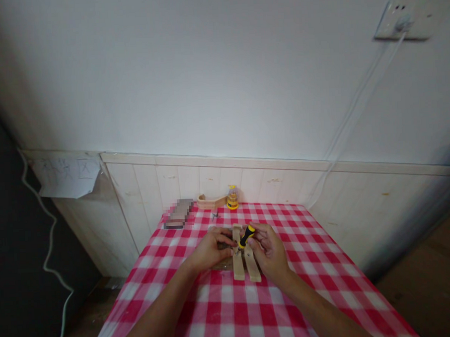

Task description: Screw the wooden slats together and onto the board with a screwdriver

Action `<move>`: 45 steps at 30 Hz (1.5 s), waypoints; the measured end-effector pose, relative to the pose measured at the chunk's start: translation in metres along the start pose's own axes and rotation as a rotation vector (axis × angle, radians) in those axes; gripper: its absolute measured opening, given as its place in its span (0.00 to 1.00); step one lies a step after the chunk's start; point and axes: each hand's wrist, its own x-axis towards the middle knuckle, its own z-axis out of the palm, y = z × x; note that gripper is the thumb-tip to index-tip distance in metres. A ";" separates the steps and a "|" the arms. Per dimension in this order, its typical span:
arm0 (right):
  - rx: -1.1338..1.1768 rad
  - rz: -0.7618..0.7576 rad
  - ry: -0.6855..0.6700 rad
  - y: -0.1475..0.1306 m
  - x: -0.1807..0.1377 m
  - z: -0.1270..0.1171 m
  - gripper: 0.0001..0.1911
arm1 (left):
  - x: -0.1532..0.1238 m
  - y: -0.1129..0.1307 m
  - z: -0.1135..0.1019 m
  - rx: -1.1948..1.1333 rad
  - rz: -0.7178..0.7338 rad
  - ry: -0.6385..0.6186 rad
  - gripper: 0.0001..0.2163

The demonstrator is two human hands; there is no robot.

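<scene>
My right hand (269, 250) is closed around a yellow-and-black screwdriver (247, 235), held tilted with its tip pointing down to the left. Under the tip lies a light wooden strip (239, 271), and a second wooden strip (254, 272) sits at a slight angle to its right. A small dark screw head shows on the right strip. From the left, my left hand (213, 249) reaches the first strip, its thumb and fingers bent together near the screwdriver's tip. What they pinch is too small to make out. Beneath the strips is a brown board (226, 264), partly covered by my left hand.
A red-and-white checked cloth (216, 308) covers the table. At its back edge stand a yellow bit case (232, 198) and a curved wooden piece (209, 203). Small dark parts (215, 216) lie nearby, left of centre. A blurred-out flat object (179, 214) is at back left, by the wall.
</scene>
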 end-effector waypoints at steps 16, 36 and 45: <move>-0.004 0.039 0.064 0.008 0.001 0.005 0.14 | 0.000 -0.003 0.000 0.011 0.020 -0.008 0.08; -0.076 -0.005 -0.057 0.008 -0.005 0.000 0.18 | 0.001 0.001 -0.001 0.017 0.014 -0.018 0.08; -0.096 0.004 -0.028 0.009 -0.002 0.002 0.19 | 0.001 -0.003 0.000 -0.016 0.031 -0.032 0.09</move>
